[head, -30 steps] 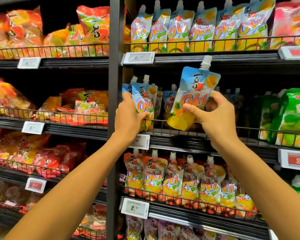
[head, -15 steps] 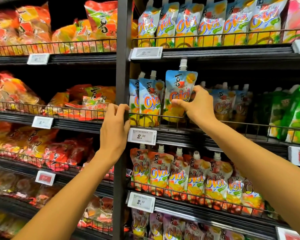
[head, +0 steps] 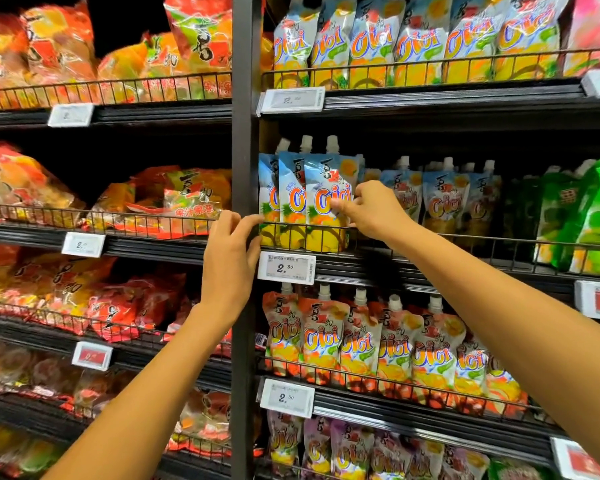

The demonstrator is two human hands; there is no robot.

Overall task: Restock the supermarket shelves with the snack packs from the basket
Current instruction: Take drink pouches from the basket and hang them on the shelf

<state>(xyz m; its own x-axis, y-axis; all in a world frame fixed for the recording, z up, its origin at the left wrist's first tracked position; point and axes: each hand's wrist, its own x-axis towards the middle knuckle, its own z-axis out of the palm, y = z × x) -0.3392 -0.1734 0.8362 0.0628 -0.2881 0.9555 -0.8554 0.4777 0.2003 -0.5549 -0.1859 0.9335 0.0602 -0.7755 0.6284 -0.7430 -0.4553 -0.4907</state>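
A blue mango-print spout pouch [head: 321, 181] stands upright behind the wire rail [head: 471, 240] of the middle shelf, third in a row of like pouches at the shelf's left end. My right hand [head: 374, 211] pinches its right edge, thumb on the front. My left hand [head: 227, 258] holds nothing; its fingers are spread, with the tips against the black upright post [head: 243, 150] and the rail's left end. The basket is out of view.
More blue pouches [head: 440, 199] stand further back on the same shelf, with green ones [head: 589, 216] to the right. Orange pouches [head: 361, 341] fill the shelf below. Bagged snacks [head: 174, 202] fill the left bay. A price tag [head: 286, 268] hangs under the rail.
My right hand has brought the blue pouch down and left, from held up in front of the shelf to standing in the row. My left hand has let go of the neighbouring pouch and dropped to the post.
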